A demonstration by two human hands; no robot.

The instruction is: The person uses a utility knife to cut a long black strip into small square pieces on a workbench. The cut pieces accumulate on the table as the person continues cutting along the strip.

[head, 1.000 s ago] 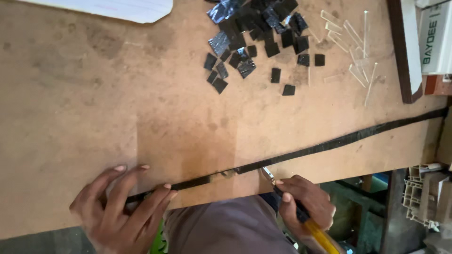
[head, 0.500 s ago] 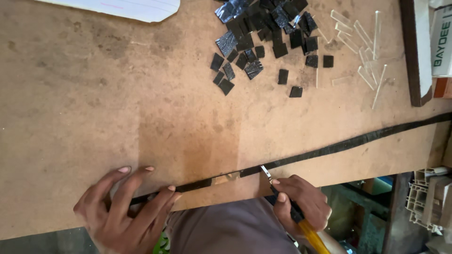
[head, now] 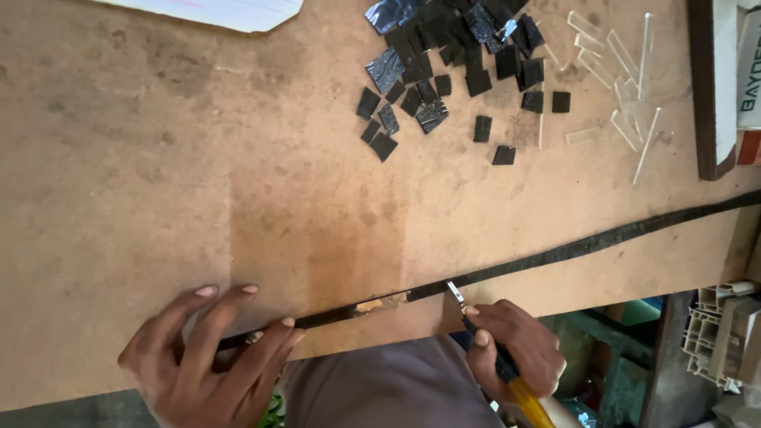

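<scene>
Black strip [head: 555,254], pinned flat under left hand [head: 210,349], shows one scraped patch beside the cutter [head: 476,325] gripped by right hand [head: 515,353]; most remains unscraped.

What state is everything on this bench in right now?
Left hand: pressed flat on the black strip.
Right hand: gripping a yellow-handled cutter, tip at the strip.
Black strip: lying across the table, one patch scraped bare.
Black squares: loosely piled.
Clear strips: scattered.
</scene>
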